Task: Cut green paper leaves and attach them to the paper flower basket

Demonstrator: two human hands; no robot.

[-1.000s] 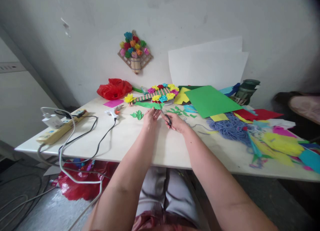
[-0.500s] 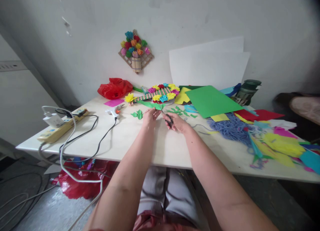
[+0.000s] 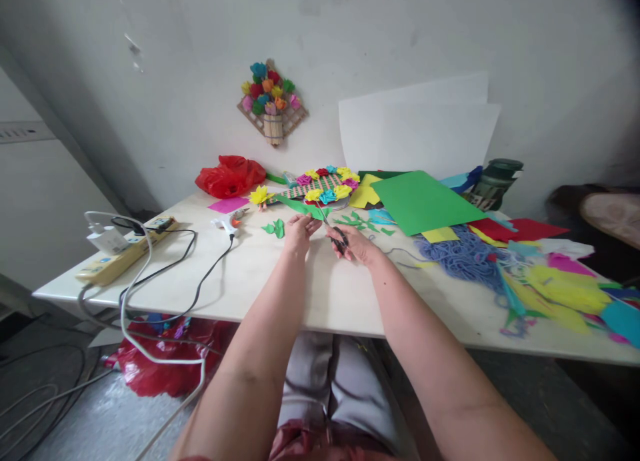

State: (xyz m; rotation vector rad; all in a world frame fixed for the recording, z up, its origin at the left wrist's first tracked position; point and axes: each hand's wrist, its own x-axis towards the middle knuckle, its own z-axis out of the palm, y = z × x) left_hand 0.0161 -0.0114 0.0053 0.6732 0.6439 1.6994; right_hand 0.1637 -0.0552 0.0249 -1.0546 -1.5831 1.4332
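Note:
In my right hand [image 3: 354, 244] is a pair of scissors [image 3: 340, 240] with black handles, its blades pointing away from me at the green paper strip [image 3: 295, 204]. My left hand [image 3: 301, 229] is closed on the near edge of that strip, which stretches out to the left. Small green paper leaves [image 3: 275, 228] lie left of my left hand. More cut green leaves [image 3: 361, 221] are scattered beyond my right hand. Just behind the strip rests a woven guitar-shaped piece [image 3: 320, 186] decorated with colourful paper flowers.
A white glue gun [image 3: 227, 225] and a power strip [image 3: 125, 251] with cords occupy the left side. To the right are a green sheet [image 3: 425, 202], blue yarn [image 3: 457, 258], paper scraps [image 3: 565, 288] and a dark bottle [image 3: 495, 183]. A red plastic bag [image 3: 230, 176] sits at the back left.
Both hands stay in nearly the same place. The scissors and the green strip have shifted only very slightly.

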